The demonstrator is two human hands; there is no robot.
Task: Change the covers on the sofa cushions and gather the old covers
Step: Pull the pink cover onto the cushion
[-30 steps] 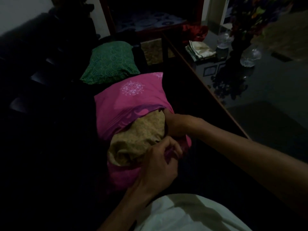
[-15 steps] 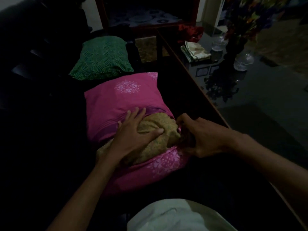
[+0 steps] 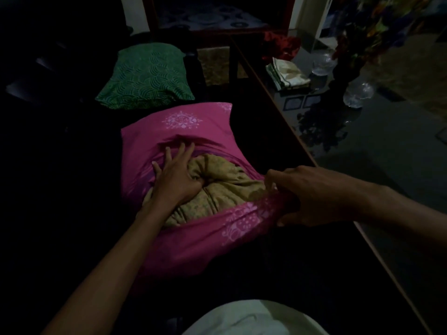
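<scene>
A pink cover [image 3: 193, 240] with pale flower prints lies on the dark sofa, wrapped around an olive-yellow cushion [image 3: 217, 189] that shows through its open mouth. My left hand [image 3: 176, 175] presses on the cushion with spread fingers, the fingertips slipped under the cover's upper edge. My right hand [image 3: 307, 197] grips the bunched lower right edge of the pink cover. A green patterned cushion [image 3: 145, 76] lies farther back on the sofa.
A glass-topped table [image 3: 399, 153] with a wooden edge runs along the right. On it are a folded pale cloth [image 3: 287, 73], red fabric [image 3: 280, 44], a dark vase with flowers [image 3: 348, 64] and glassware [image 3: 358, 93]. A yellowish cushion [image 3: 212, 64] stands behind the sofa arm.
My left hand went from the cover's lower edge onto the cushion and slid forward under the upper edge. My right hand moved to the right and now grips the cover's edge.
</scene>
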